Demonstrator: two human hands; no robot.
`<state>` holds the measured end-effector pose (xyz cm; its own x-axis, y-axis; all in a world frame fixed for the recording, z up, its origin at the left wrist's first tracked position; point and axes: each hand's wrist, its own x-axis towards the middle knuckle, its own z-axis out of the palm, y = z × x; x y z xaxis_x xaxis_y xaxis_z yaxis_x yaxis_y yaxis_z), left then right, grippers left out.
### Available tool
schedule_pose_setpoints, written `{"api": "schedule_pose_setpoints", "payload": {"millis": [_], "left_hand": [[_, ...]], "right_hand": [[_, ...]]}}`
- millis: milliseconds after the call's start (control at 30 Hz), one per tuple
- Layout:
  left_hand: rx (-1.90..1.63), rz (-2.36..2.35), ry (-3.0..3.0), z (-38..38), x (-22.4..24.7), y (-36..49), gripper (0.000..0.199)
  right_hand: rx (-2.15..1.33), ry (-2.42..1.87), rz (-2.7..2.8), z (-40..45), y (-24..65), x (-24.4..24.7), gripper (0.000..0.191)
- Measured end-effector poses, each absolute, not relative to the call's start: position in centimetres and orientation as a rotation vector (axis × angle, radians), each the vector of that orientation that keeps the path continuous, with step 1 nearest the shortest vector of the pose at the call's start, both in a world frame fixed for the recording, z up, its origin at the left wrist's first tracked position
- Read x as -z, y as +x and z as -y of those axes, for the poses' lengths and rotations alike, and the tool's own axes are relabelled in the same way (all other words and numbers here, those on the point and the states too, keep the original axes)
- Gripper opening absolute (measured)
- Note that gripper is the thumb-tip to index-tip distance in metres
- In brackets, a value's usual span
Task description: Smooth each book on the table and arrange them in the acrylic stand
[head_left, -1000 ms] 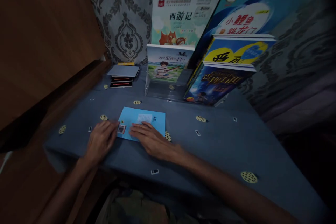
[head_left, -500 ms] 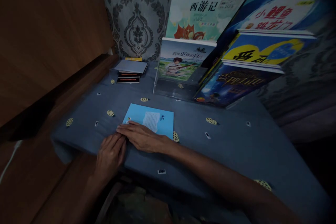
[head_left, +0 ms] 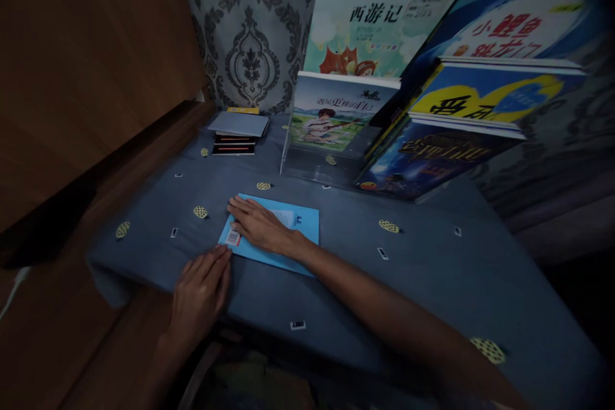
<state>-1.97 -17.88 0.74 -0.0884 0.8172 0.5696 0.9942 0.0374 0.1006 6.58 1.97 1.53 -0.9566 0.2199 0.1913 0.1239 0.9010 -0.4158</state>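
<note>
Since half a second ago, the right hand (head_left: 257, 224) has moved away from the left hand (head_left: 199, 288) and up to the far left part of the booklet (head_left: 307, 225), so that the barcode (head_left: 233, 237) now shows. The booklet lies flat on the counter (head_left: 346, 295), near its front edge, blue side up, with a pale text panel partly under the right hand. The right hand rests palm down across it, fingers stretched out and laid nearly together, clamped on nothing. The left hand sits at the near left corner, its fingers bent and close together, the tips at the booklet's edge; whether they pinch it, I cannot tell.

Yellow pineapple prints and small word labels dot the grey-blue cloth around. Beyond the booklet stands a clear rack (head_left: 312, 170) with a small book (head_left: 331, 112) in front of a white book (head_left: 365, 19). To their right, a dark blue book (head_left: 437, 157) leans in front of a blue and yellow book (head_left: 490, 93). At the far left of the counter lies a low stack (head_left: 237, 125), close to the patterned wall (head_left: 252, 64). Wooden panelling (head_left: 96, 77) fills the left side.
</note>
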Motion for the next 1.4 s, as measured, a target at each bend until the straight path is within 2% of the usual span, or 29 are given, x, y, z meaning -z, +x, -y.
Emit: {"api": "schedule_pose_setpoints", "payload": {"millis": [200,400,800,1200,1400], "left_hand": [[0.657,1.984,-1.862,17.6,-1.1,-2.0,0.027],[0.470,2.064,-1.904,15.7,-1.6,-2.7,0.032],[0.362,2.050,-2.054,10.8,-1.8,-5.4,0.047],[0.263,2.057,-2.175,7.0,-2.1,-4.9,0.052],[0.256,1.918,-2.398,4.7,-1.9,-2.2,0.050]], "right_hand": [[-0.552,-0.487,2.833,-1.2,6.1,-2.2,0.056],[-0.562,-0.650,2.791,-0.6,6.1,-2.4,0.065],[-0.570,-0.805,2.718,-0.8,9.8,-1.5,0.071],[-0.570,-0.885,2.635,-2.0,18.6,0.1,0.066],[-0.749,-0.782,2.499,-3.7,22.4,0.8,0.060]]}}
